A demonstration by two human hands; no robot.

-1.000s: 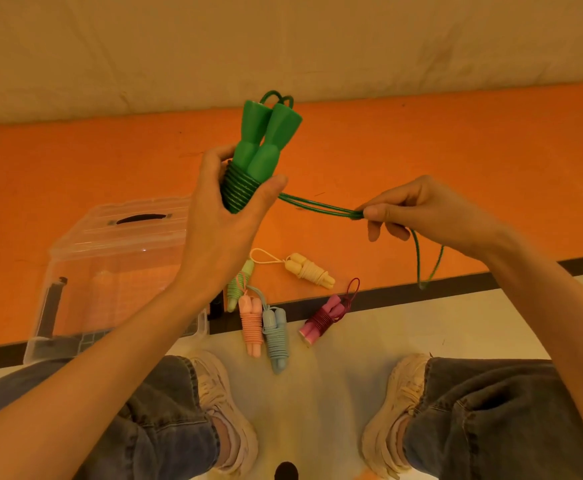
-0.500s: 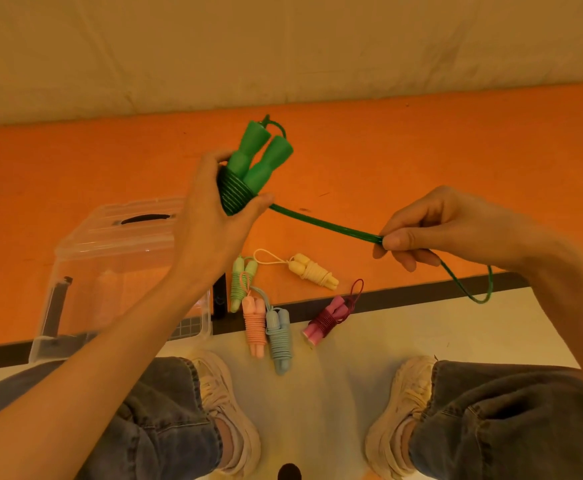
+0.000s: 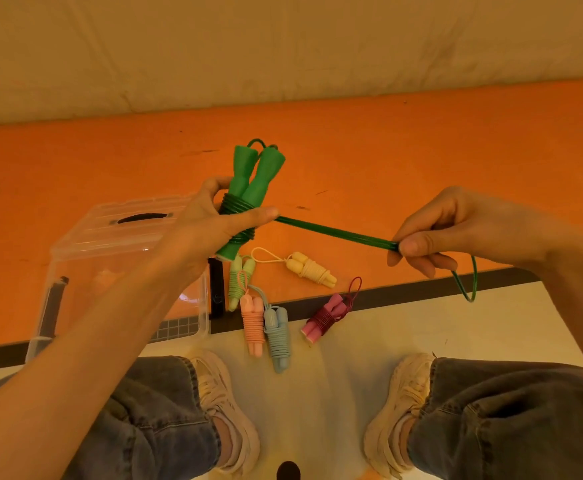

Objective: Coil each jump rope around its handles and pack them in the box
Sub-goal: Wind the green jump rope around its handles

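Note:
My left hand (image 3: 210, 226) grips the two dark green jump rope handles (image 3: 253, 178) held together, with rope coiled round their middle. A doubled green rope (image 3: 335, 232) runs taut from the coil to my right hand (image 3: 456, 230), which pinches it; the end loop (image 3: 468, 282) hangs below that hand. On the floor lie several coiled ropes: light green (image 3: 236, 280), cream (image 3: 310, 268), peach (image 3: 252, 322), light blue (image 3: 278, 332) and maroon-pink (image 3: 326, 317). The clear plastic box (image 3: 89, 244) with its lid on stands at the left.
An orange mat (image 3: 421, 150) covers the floor ahead, bordered by a dark strip (image 3: 404, 294). My shoes (image 3: 213, 386) and jeans-clad legs flank a pale floor area below the ropes. A beige wall fills the top.
The handles have tipped upright and my left hand has turned them. My right hand moved right and slightly down, pulling the rope taut; the hanging loop has got shorter.

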